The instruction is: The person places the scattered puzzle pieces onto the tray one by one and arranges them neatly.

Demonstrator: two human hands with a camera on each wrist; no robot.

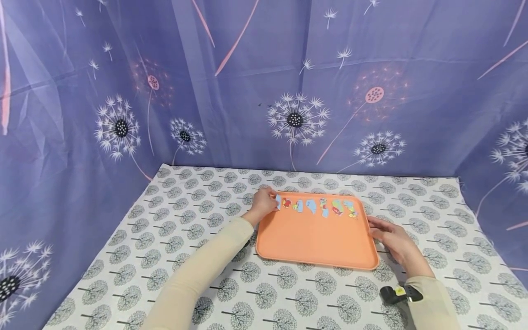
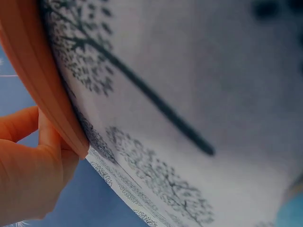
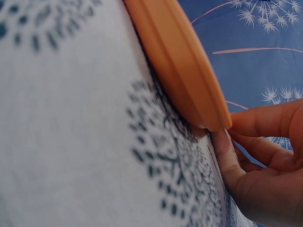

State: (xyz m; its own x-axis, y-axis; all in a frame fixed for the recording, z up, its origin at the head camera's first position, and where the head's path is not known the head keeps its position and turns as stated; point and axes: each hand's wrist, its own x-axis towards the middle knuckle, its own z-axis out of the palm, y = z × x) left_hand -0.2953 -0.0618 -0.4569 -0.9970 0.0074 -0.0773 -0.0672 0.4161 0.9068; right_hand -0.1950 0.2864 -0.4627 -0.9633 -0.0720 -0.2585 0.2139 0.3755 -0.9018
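Note:
An orange rectangular tray lies on the patterned cloth in the head view. Along its far side runs a row of several small, flat, irregular pieces, light blue with red, green and yellow, like puzzle pieces. My left hand grips the rim at the far left corner, beside a light blue piece. On the opposite side, my right hand pinches the right rim, with thumb and finger at the tray edge in the right wrist view. From the left wrist, the fingers partly disappear behind the rim.
A white cloth printed with grey trees covers the table. Purple-blue curtains with dandelion prints hang behind and at both sides. A black strap device sits on the right wrist.

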